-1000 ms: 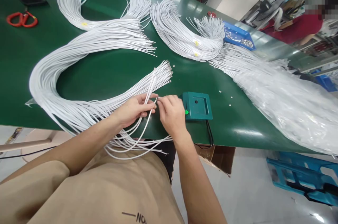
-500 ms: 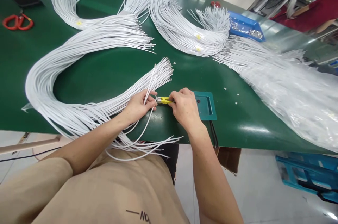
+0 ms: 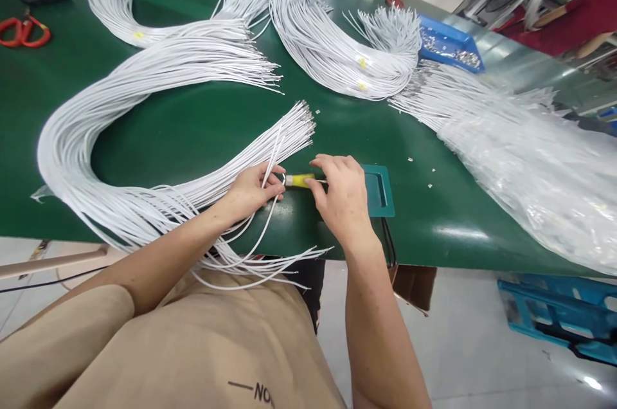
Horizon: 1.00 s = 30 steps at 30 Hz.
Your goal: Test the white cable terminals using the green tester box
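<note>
Fingers of your left hand (image 3: pixel 253 189) pinch a white wire (image 3: pixel 276 155) near its tip, close to the worktop's near edge. Your right hand (image 3: pixel 343 193) meets it from the other side, thumb and forefinger closed on a small yellow sleeve (image 3: pixel 299 181) that sits right at the wire's end, between your two hands. The sleeve is short, bright yellow and lies roughly level; the wire is thin, white and rises away from your left hand toward the loose fan of wires (image 3: pixel 202 184) beneath it. That fan has bare metal tips and trails off the edge toward your lap. Just behind your right hand, partly hidden by it, sits a teal box (image 3: pixel 380 189) with a black cable hanging off the edge. Farther out on the green worktop (image 3: pixel 193 132) lie more curved white wire bundles (image 3: pixel 337 62), a clear plastic sheet (image 3: pixel 530 164) over more wires, a blue tray (image 3: pixel 448 49) of small metal parts and orange scissors (image 3: pixel 22 31). A person's red sleeve (image 3: pixel 578 17) shows beyond.
</note>
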Available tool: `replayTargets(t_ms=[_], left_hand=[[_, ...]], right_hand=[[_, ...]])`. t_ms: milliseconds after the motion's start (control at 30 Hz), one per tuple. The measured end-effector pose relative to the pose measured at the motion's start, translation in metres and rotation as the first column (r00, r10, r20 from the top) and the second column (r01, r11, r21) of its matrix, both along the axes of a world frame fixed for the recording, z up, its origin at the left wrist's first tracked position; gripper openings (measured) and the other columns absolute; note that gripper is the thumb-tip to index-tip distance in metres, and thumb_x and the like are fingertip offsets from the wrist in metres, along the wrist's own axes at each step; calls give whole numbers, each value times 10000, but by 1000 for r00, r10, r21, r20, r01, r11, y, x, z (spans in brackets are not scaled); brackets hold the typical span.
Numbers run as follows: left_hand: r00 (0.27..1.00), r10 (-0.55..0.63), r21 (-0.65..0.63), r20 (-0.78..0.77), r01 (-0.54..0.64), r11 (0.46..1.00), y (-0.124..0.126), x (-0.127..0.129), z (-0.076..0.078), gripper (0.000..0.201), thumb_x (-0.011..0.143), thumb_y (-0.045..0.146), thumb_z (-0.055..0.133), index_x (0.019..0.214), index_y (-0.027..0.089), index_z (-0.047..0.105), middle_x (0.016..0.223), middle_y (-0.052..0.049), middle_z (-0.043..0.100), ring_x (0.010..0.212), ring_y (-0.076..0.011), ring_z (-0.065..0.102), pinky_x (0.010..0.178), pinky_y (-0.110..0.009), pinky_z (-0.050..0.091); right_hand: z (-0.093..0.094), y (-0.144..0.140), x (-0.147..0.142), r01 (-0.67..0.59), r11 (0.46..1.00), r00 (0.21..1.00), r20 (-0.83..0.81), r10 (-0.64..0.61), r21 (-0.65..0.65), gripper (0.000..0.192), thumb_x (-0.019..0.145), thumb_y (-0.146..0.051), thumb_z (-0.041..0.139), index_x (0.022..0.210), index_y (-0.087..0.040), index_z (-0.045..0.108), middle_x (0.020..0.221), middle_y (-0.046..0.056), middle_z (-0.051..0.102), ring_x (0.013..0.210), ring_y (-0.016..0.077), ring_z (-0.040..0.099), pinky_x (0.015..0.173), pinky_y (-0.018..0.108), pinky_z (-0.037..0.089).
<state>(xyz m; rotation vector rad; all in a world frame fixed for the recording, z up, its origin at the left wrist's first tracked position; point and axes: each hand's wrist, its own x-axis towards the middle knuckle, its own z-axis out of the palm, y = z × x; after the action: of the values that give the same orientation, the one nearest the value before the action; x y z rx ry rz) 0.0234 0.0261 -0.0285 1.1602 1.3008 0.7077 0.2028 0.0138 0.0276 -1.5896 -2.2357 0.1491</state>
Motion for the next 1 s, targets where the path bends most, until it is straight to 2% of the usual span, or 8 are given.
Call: replayTargets(t_ms=[100, 200, 400, 567, 633, 700, 800, 1000], left_hand=[[999, 4, 35, 51, -5, 999, -1, -6, 1, 399, 680, 272, 697, 1045, 166, 575, 692, 2, 632, 635, -147, 628, 449, -189, 388], [992, 12, 60, 126, -20, 998, -3, -13, 5, 465, 668, 277, 716, 1096, 168, 574, 704, 23, 610, 603, -122, 591, 480, -199, 408], [983, 36, -30, 181, -31, 999, -10, -20, 18, 360, 651, 336, 757, 934, 138, 657, 734, -11, 634, 574, -105, 552, 505, -215, 411], [955, 97, -81, 279, -77, 994, -15, -24, 22, 349, 726, 467, 699, 874, 151, 698, 879, -61, 661, 819, -153, 605, 630, -223, 476], [956, 89, -87, 279, -67, 994, -19, -25, 23, 359, 739, 485, 685, 889, 160, 711, 847, -47, 656, 794, -139, 595, 665, -227, 479], [965, 32, -65, 259, -16, 998, -24, -26, 25, 363, 745, 488, 679, 907, 166, 719, 780, -29, 648, 735, -126, 582, 685, -235, 474], [973, -72, -35, 219, 81, 996, -36, -23, 28, 382, 754, 502, 661, 916, 162, 724, 716, -21, 636, 674, -130, 572, 673, -256, 472], [959, -31, -58, 281, 50, 997, -49, -20, 32, 403, 776, 490, 649, 999, 161, 715, 875, -75, 718, 827, -185, 650, 829, -332, 496]], right_hand=[[0, -15, -15, 0, 1000, 997, -73, 0, -3, 163, 925, -232, 458, 950, -189, 614, 956, 67, 684, 910, 220, 535, 868, 364, 352], [-7, -33, -35, -180, 983, 982, -60, 178, -29, 211, 942, -250, 422, 908, -185, 621, 895, 71, 673, 861, 207, 525, 805, 353, 353], [-25, -67, -73, -367, 925, 904, 199, 379, -99, 223, 895, -120, 424, 798, -152, 623, 823, 113, 651, 861, 243, 515, 735, 371, 361], [-12, -85, -79, -317, 843, 910, 110, 399, -435, 132, 836, -177, 539, 772, -159, 654, 609, 69, 633, 643, 212, 548, 606, 318, 353], [1, -78, -71, -285, 787, 949, -48, 310, -548, 179, 838, -265, 564, 697, -197, 652, 565, 31, 618, 525, 170, 506, 553, 293, 319], [14, -61, -60, -196, 854, 959, -276, 64, -483, 267, 887, -297, 502, 670, -217, 635, 596, 0, 622, 529, 135, 499, 567, 273, 329], [22, -29, -45, 43, 935, 758, -598, -259, -351, 181, 849, -385, 560, 835, -230, 653, 649, -32, 610, 570, 109, 500, 593, 246, 362], [10, -5, -43, -67, 889, 417, -822, -387, -452, 210, 725, -375, 680, 682, -182, 612, 595, -55, 525, 478, 61, 378, 490, 228, 312]])
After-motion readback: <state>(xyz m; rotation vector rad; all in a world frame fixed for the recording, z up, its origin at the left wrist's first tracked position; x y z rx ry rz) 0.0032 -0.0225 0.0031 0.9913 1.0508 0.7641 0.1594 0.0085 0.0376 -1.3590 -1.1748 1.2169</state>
